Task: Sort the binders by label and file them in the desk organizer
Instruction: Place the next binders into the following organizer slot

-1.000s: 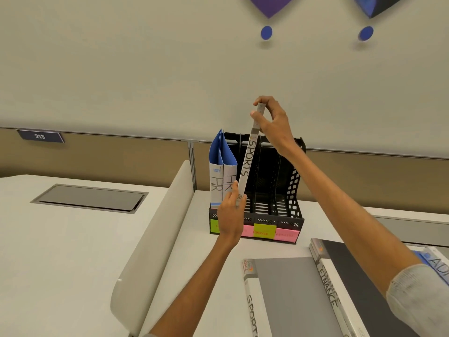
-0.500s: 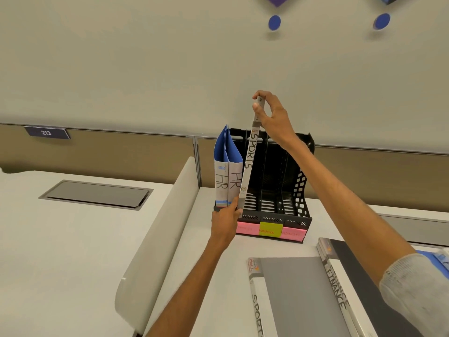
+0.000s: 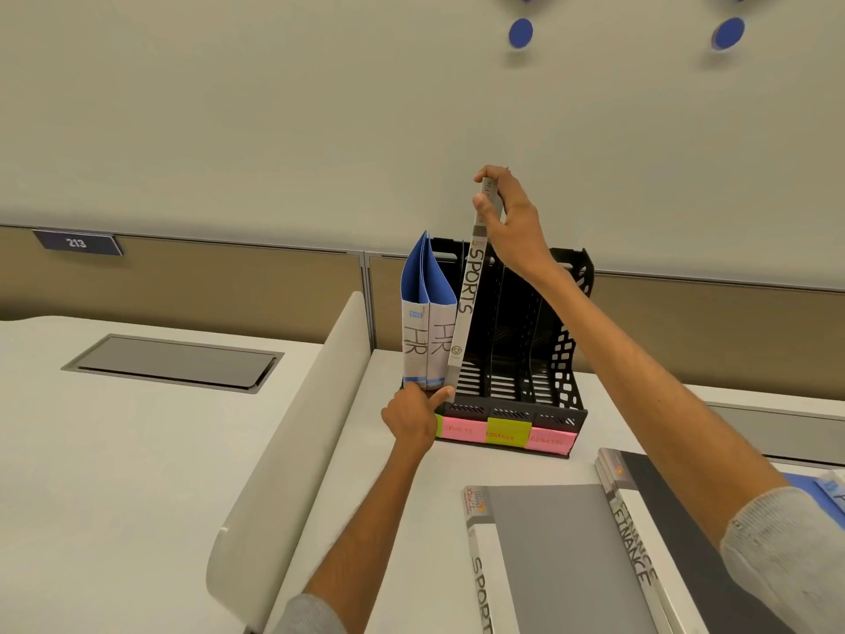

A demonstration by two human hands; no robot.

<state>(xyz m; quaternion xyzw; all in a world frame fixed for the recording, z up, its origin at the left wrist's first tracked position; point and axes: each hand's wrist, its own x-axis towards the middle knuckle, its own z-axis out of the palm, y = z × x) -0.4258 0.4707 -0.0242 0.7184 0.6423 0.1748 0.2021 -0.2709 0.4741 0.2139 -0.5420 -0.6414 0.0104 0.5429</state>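
A black desk organizer (image 3: 567, 359) stands on the desk, with sticky labels along its front reading SPORTS, FINANCE and ADMIN. Two blue HR binders (image 3: 427, 340) stand in its leftmost slot. A grey SPORTS binder (image 3: 468, 299) stands nearly upright in the second slot, leaning slightly left at its foot. My right hand (image 3: 512, 221) pinches its top end. My left hand (image 3: 411, 418) is at its bottom corner, thumb touching the spine's foot, the other fingers curled.
On the desk in front lie another grey SPORTS binder (image 3: 548, 565), a stack of FINANCE binders (image 3: 640, 542) and a blue binder (image 3: 823, 489) at the right edge. A white curved divider (image 3: 292, 450) rises to the left. A grey cable hatch (image 3: 173, 363) sits in the left desk.
The SPORTS binder has come down into the organizer's second slot and stands straighter. My left hand slid down to its foot; my right hand still holds the top.
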